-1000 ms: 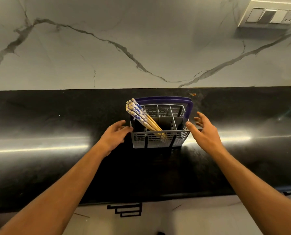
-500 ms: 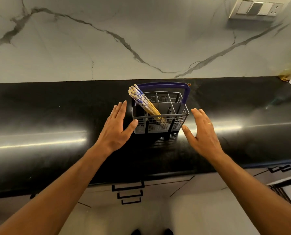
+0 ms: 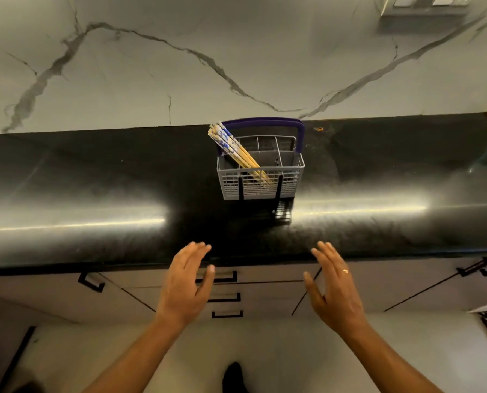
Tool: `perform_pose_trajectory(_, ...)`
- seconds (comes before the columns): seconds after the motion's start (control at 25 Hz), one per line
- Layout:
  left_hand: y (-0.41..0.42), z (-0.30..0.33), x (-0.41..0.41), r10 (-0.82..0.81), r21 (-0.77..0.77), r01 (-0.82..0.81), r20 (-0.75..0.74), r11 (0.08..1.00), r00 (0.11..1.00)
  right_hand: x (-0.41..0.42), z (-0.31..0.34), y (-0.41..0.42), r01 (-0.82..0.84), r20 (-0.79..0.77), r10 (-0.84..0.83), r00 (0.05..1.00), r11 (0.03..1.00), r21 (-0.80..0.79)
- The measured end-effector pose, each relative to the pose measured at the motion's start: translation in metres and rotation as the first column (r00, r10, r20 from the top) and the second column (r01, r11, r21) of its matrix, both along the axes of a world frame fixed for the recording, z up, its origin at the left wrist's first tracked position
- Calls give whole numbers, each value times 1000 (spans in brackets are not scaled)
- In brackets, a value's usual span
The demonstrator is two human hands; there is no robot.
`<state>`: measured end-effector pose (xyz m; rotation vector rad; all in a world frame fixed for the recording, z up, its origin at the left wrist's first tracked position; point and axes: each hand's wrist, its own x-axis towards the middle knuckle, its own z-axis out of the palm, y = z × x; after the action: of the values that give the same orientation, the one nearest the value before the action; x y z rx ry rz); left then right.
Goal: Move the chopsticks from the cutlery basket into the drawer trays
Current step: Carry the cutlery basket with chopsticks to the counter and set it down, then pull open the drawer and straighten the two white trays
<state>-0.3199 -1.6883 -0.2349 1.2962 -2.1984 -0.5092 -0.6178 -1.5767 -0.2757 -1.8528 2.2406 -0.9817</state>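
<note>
Both your left hand [image 3: 184,287] and right hand [image 3: 336,290] hang empty, fingers spread; hook the top drawer handle [image 3: 222,277] between them and pull straight.

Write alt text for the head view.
Two open, empty hands, left hand and right hand, hover before closed drawers; beyond them a grey cutlery basket holding chopsticks stands on the black counter.
</note>
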Motion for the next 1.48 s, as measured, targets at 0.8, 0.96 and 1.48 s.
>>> perform_pose_trajectory(0.8, -44, -125, -31, -249, 416, -123, 729, 901, 638, -1, -53, 7, -15, -227, 68, 972, 974, 227)
perform_pose_trajectory(0.96, -30, -122, -26, -282, 469, -153, 727, 870, 626, 6, -55, 14, 20, -275, 42, 961, 975, 222)
perform_pose_trajectory(1.48, -18, -120, -22, -266, 442, -106, 696, 891, 667, -17, -49, 23, 65, -341, 16, 940, 972, 225)
